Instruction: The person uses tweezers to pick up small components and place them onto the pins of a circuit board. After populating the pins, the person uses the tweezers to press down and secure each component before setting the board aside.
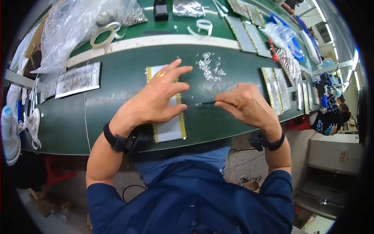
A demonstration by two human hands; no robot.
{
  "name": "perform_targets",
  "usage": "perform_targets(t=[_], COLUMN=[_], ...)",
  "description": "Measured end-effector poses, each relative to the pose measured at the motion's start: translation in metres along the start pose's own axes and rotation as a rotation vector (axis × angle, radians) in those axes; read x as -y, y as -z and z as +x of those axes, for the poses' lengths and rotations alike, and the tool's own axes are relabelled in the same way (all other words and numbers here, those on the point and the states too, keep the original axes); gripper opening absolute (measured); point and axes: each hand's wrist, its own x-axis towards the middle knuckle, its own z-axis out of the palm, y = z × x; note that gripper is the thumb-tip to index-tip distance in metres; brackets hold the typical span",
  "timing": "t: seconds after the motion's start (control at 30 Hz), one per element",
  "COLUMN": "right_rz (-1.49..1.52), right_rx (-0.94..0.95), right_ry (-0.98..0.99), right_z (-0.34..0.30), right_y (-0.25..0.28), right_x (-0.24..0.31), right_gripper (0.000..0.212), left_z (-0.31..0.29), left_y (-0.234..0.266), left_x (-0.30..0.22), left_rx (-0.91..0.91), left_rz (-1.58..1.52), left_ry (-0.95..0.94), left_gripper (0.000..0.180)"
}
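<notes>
My left hand (163,93) hovers over or rests on a flat pale panel (170,130) with yellow taped long edges; its fingers are spread, and it covers the panel's middle. Small metal bits line the panel's right edge. In my right hand (249,103) a pair of thin dark tweezers (205,103) is pinched, its tip pointing left toward the panel with a gap between. Whether the tip holds anything is too small to tell. Beyond the tweezers, a loose scatter of tiny shiny metal pieces (209,68) lies on the green tabletop (117,113).
Silvery plates (78,80) lie at left. At right are similar yellow-edged panels (274,87) and a bundle of metal strips (290,66). Behind a white ledge (167,40) are a tape roll (104,36), a clear plastic bag (64,33) and more panels (243,35).
</notes>
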Motion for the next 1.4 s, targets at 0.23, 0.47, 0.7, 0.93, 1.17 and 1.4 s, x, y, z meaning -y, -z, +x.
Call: perform_targets(t=[0.23,0.47,0.7,0.93,1.17,1.4], right_rz=[0.023,0.021,0.005,0.013,0.005,-0.008], right_rx=[0.140,0.154,0.165,0.164,0.176,0.175], right_ry=[0.101,0.124,0.132,0.137,0.138,0.128], right_z=[0.000,0.001,0.005,0.004,0.001,0.006], right_y=[-0.013,-0.017,-0.015,-0.016,-0.018,-0.017], right_x=[0.021,0.027,0.030,0.031,0.034,0.030], right_gripper=[0.011,0.011,0.011,0.011,0.010,0.010], left_z=[-0.003,-0.005,-0.005,-0.004,-0.005,0.002], left_y=[-0.003,-0.002,-0.002,-0.002,-0.003,-0.005], left_x=[-0.002,-0.003,-0.002,-0.006,-0.011,-0.004], left_rx=[0.052,0.078,0.078,0.084,0.098,0.131], left_rz=[0.016,0.030,0.039,0.034,0.034,0.034], left_ry=[0.014,0.023,0.001,0.004,0.008,0.015], left_gripper=[0.037,0.035,0.038,0.041,0.044,0.046])
